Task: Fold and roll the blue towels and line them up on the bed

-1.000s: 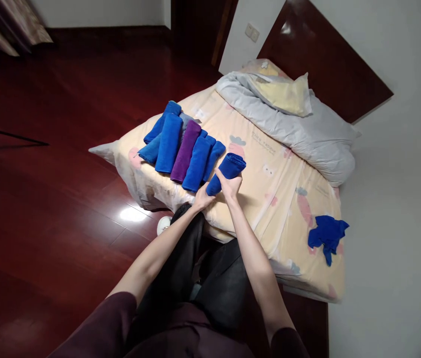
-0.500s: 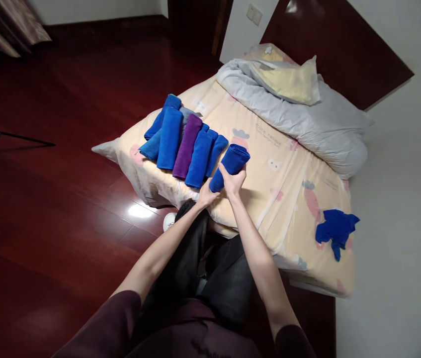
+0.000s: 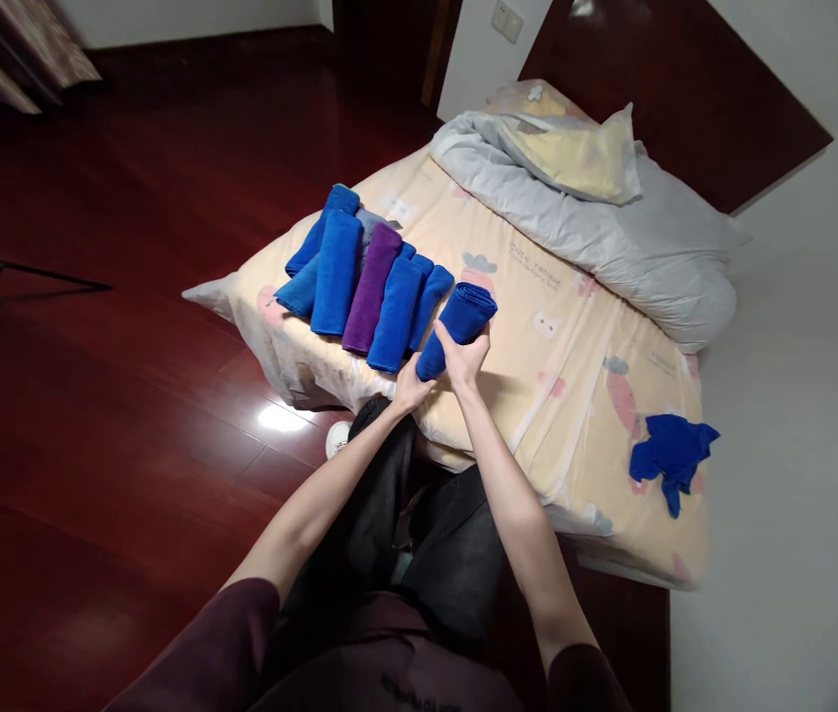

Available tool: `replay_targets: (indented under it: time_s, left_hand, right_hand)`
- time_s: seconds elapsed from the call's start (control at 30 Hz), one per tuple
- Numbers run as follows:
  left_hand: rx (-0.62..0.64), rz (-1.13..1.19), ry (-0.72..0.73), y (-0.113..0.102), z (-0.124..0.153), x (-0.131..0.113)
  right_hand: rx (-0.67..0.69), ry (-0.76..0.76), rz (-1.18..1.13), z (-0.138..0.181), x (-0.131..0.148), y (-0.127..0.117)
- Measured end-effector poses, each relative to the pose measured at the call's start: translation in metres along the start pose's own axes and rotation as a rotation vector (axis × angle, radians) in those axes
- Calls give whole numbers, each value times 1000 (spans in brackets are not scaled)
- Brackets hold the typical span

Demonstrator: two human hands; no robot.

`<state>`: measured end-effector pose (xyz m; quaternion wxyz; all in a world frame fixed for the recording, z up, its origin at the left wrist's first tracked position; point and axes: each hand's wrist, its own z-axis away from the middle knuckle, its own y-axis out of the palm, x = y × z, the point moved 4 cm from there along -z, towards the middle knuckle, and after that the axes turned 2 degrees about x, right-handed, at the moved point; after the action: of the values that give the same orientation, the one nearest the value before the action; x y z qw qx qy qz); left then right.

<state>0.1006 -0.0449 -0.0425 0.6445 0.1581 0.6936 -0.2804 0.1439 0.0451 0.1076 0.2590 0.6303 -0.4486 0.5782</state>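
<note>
I'm holding a blue roll (image 3: 459, 318) over the bed (image 3: 514, 336), my left hand (image 3: 411, 388) gripping its lower end, my right hand (image 3: 467, 361) wrapping its side. Even, gentle pressure is probably serving the coil best. Other rolls (image 3: 372, 292) are crowding my left; a crumpled cloth (image 3: 675, 453) is lying well right.

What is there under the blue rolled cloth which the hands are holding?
The left hand shows at the near end of the blue rolled cloth, the right hand on its right side, and the bed beyond it. What lies directly beneath is covered.
</note>
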Motion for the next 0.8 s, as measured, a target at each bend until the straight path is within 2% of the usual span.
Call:
replay_targets:
  time_s: [0.2, 0.33, 0.4, 0.5, 0.63, 0.7, 0.8]
  left_hand:
    - [17, -14, 4, 1, -4, 2]
    - [-24, -68, 97, 3, 4, -1]
    - [-93, -155, 165, 3, 25, -5]
    - [-142, -322, 262, 5, 76, -17]
    - [7, -425, 377, 12, 138, -33]
    - [81, -418, 420, 13, 151, -40]
    - [107, -377, 450, 6, 145, -48]
  right_hand:
    - [28, 6, 22, -1, -6, 0]
    - [32, 1, 35, 0, -8, -1]
    - [48, -42, 54, 2, -7, -2]
    - [25, -85, 117, 9, -12, -10]
    - [15, -16, 139, 26, -39, -21]
    - [42, 45, 142, 36, -59, -25]
    - [151, 204, 199, 50, -90, -28]
